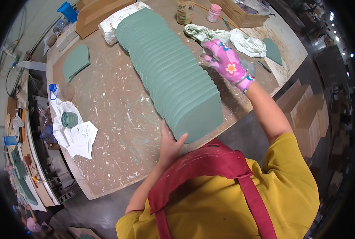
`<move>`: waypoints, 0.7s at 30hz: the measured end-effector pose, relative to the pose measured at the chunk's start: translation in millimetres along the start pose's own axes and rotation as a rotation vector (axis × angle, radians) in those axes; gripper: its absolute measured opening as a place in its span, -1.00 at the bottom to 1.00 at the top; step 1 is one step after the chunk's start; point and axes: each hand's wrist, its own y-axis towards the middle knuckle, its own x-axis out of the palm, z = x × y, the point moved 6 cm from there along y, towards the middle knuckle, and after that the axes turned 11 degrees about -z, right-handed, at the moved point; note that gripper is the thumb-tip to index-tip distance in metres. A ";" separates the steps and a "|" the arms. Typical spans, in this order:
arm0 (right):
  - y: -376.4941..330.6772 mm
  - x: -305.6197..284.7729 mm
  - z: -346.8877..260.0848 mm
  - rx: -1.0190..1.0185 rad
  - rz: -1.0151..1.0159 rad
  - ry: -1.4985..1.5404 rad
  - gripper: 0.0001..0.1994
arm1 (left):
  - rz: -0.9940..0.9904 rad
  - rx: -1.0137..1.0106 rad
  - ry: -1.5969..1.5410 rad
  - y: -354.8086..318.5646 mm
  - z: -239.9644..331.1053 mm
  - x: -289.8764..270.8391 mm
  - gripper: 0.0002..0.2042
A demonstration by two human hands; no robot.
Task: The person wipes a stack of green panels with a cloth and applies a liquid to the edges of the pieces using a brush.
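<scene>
Green overlapping panels (173, 79) in a row on the worktable (117, 119). Near end: bare left hand (170, 144) touching the edge, clamping indeterminable. Farther: pink-gloved right hand (226, 63), apart from the left, fingers curled, grip indeterminable. Far end: white bundle (109, 32).

The front piece in the row of green panels (165, 71) is covering most of the next, and so on along the row, whose far end is hiding part of a white bundle (107, 34) at eleven o'clock. The upper edge is cutting off a jar (185, 12) at twelve; the lower, the yellow shirt (225, 207) at six. A distant person (33, 225) at eight is blurring.
</scene>
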 end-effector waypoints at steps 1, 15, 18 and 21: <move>-0.9 -0.6 -5.5 -0.005 -0.002 0.001 -0.58 | 0.001 0.001 0.004 0.2 -1.4 -0.1 -0.10; -10.3 4.2 -8.5 -0.099 -0.058 -0.065 -0.52 | 0.005 0.008 0.059 1.4 -10.2 -5.3 -0.09; -8.7 4.4 -22.4 -0.149 -0.081 -0.001 -0.56 | 0.002 0.041 0.053 0.7 -7.3 -5.0 -0.10; -6.6 6.1 -11.1 -0.144 -0.037 0.013 -0.57 | -0.005 0.037 0.063 1.3 -3.4 -3.8 -0.10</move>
